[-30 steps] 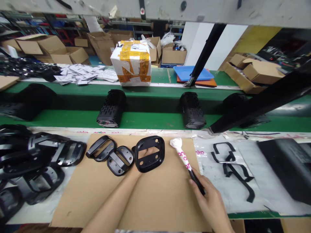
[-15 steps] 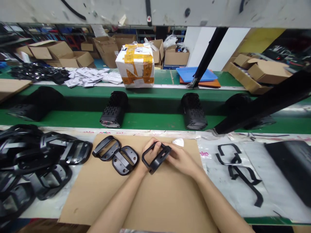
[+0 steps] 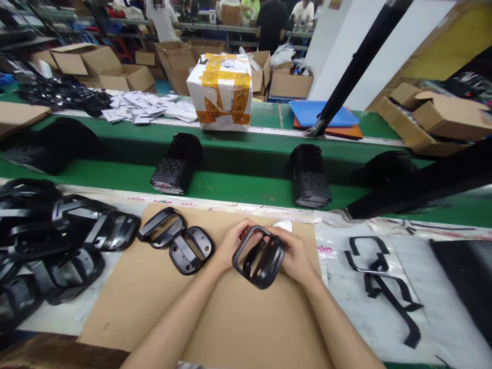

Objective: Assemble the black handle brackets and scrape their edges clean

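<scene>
Between both hands is a black plastic handle frame (image 3: pixel 265 266), held tilted above a brown cardboard sheet (image 3: pixel 246 328). My left hand (image 3: pixel 236 241) grips its left, far side, with the fingertips partly hidden behind it. On the right side, my right hand (image 3: pixel 292 251) closes round the frame's edge. Left of my hands, two similar pieces lie touching on the cardboard: a handle frame (image 3: pixel 163 228) and another black handle piece (image 3: pixel 191 251) with holes in its plate. A small white object (image 3: pixel 283 225) lies just beyond my right hand.
A pile of black handle frames (image 3: pixel 73 271) fills the left side. Black foam-like strips (image 3: pixel 392 287) lie on plastic at right. Perforated black housings (image 3: pixel 179 164) stand on the green conveyor (image 3: pixel 238 187). A dark post (image 3: pixel 357 66) rises at right, and people work in the background.
The held handle frame has turned, now showing its open middle and plate, and shifted slightly right. My view has tilted up, bringing people in the background into sight.
</scene>
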{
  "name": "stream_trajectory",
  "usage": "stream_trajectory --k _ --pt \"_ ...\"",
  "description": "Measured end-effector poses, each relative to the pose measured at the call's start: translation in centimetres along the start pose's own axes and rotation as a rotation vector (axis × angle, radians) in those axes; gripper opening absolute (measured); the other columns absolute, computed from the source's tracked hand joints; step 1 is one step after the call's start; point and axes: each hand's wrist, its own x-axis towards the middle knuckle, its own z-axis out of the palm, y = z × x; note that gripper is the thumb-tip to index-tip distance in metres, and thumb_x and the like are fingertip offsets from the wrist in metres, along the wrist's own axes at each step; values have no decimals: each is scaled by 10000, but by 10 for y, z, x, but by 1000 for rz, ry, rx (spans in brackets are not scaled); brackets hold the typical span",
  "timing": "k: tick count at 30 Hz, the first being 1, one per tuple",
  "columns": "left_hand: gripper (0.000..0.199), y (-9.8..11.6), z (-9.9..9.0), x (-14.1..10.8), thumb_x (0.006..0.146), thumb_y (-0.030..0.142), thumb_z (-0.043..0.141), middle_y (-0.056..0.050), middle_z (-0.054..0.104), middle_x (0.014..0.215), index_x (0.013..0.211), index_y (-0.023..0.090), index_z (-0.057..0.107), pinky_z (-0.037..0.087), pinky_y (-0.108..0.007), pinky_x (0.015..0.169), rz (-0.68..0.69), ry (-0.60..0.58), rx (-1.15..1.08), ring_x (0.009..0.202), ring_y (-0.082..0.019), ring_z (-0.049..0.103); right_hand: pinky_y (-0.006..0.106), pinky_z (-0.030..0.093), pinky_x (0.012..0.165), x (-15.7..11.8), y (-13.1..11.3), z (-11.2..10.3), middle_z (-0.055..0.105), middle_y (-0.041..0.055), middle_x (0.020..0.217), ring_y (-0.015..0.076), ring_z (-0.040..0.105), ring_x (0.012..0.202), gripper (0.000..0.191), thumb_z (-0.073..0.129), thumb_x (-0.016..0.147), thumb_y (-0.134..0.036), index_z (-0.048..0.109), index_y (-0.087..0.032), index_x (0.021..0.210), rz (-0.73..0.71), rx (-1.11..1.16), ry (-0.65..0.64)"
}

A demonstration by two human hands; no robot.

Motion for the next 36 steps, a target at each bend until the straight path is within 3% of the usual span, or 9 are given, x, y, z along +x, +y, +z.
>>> stream_trajectory --k 9,12,14,18,23,27,32,36 --pt "270 7 -5 1 932 438 662 -13 627 843 986 175 628 431 -249 701 21 -11 -27 754 -141 553 299 529 888 -1 -1 1 737 18 1094 185 689 996 192 641 999 -234 733 -291 1158 -62 -8 73" --pt "333 15 -9 2 954 488 612 -6 586 779 878 165 630 411 -253 698 21 15 -32 731 -138 519 309 519 883 0 -3 -1 724 29 1087 190 678 994 166 660 989 -236 734 -275 1132 -82 -27 142" --pt "411 18 -10 2 955 556 573 -3 561 740 835 166 623 406 -257 682 -18 3 -152 704 -139 504 316 519 877 0 -4 -2 714 35 1083 195 672 994 158 657 989 -236 733 -267 1124 -85 -35 171" --pt "448 18 -7 -2 883 609 646 -23 587 767 849 162 642 403 -262 659 -192 -168 -444 693 -143 527 347 528 888 2 -6 -2 714 54 1085 221 674 1008 145 653 985 -258 736 -251 1104 -68 -45 185" --pt "557 15 -2 -3 826 696 658 -36 560 660 716 151 631 373 -267 594 -312 -295 -527 610 -140 505 374 538 910 3 -6 -2 728 66 1102 245 683 1029 139 649 983 -295 740 -245 1076 -14 -69 224" --pt "507 15 -4 -1 811 649 719 -29 576 715 770 152 626 392 -255 624 -316 -314 -506 641 -130 523 372 537 919 5 -4 -3 728 65 1099 246 683 1026 149 656 971 -316 737 -240 1069 10 -88 270" --pt "529 19 -5 -1 834 678 683 15 548 721 840 160 571 379 -227 596 -216 -311 -323 617 -97 497 385 527 955 9 -3 -7 725 73 1108 255 684 1035 177 666 955 -343 745 -231 1067 8 -116 283" --pt "585 20 -3 -2 749 711 742 42 541 714 893 178 550 378 -219 580 -224 -301 -342 587 -83 488 395 571 923 10 3 -13 744 83 1097 285 706 1015 259 695 894 -429 762 -231 1047 -25 -199 257"
